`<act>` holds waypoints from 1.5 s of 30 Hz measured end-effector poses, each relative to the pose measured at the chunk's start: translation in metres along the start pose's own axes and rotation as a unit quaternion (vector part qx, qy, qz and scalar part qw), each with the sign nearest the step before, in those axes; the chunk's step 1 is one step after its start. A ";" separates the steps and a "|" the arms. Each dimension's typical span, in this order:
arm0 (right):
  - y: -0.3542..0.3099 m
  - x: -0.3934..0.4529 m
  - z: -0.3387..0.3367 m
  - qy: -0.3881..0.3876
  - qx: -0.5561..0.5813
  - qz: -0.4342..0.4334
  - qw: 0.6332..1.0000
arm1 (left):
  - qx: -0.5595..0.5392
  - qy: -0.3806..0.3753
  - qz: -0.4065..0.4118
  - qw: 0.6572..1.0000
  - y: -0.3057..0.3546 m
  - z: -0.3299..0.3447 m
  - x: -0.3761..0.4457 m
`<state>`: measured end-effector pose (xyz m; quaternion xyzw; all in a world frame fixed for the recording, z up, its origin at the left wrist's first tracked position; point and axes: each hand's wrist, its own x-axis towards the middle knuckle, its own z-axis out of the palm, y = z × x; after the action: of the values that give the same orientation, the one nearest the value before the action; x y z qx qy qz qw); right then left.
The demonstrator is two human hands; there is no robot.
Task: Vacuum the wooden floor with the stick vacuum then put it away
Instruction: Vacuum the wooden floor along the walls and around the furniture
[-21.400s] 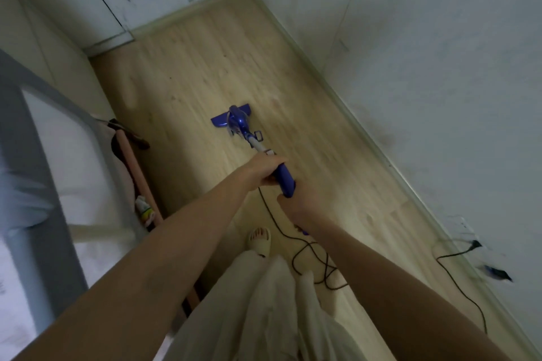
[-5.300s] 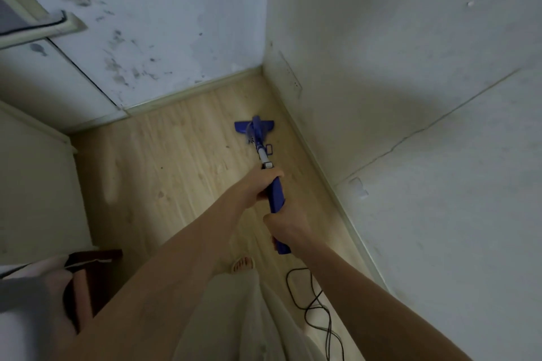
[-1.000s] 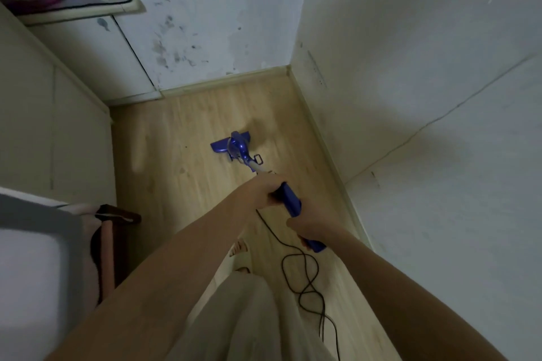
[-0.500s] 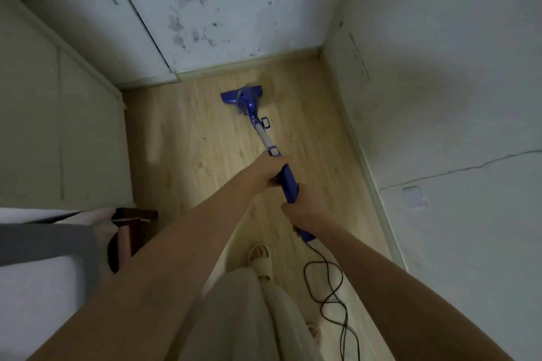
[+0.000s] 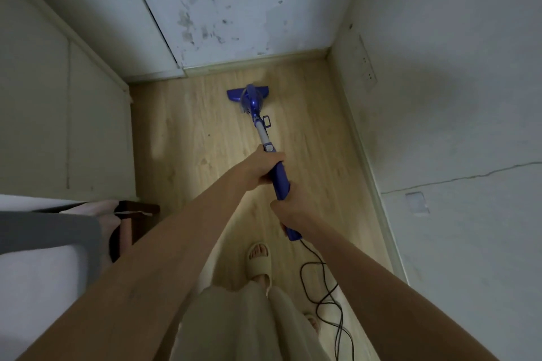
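A blue stick vacuum (image 5: 264, 138) stretches away from me over the light wooden floor (image 5: 181, 138). Its flat blue head (image 5: 247, 93) rests on the boards close to the far wall's skirting. My left hand (image 5: 259, 167) grips the upper end of the blue handle just below the grey tube. My right hand (image 5: 289, 204) holds the handle lower down, near its tail end. A black cord (image 5: 325, 293) leaves the handle's end and loops on the floor at my right.
White walls close the strip of floor at the far end and on the right (image 5: 440, 126). A pale cabinet (image 5: 58, 111) stands on the left. A bed with a dark wooden corner (image 5: 137, 208) is at near left. My slippered foot (image 5: 259, 262) stands below the handle.
The vacuum head has slid forward and to the right, closer to the far wall. Both hands keep their grip on the handle.
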<state>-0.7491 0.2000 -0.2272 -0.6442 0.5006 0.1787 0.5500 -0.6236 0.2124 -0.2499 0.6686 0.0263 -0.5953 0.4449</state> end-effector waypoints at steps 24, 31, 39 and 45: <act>0.154 -0.220 -0.032 -0.061 -0.082 -0.023 0.995 | -0.040 0.027 -0.008 0.999 -0.161 0.119 -0.189; 0.179 -0.230 -0.051 -0.090 -0.155 -0.031 0.983 | -0.137 0.045 -0.024 0.989 -0.193 0.140 -0.190; 0.148 -0.191 -0.074 -0.101 -0.168 -0.040 0.980 | -0.147 0.046 -0.009 0.988 -0.155 0.138 -0.158; 0.101 -0.142 -0.052 -0.091 -0.200 -0.064 0.974 | -0.146 0.062 0.005 0.987 -0.120 0.093 -0.125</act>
<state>-0.9126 0.2279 -0.1522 -0.7529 0.3601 0.2969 0.4639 -0.7993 0.2888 -0.2059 0.6327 0.1371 -0.5401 0.5378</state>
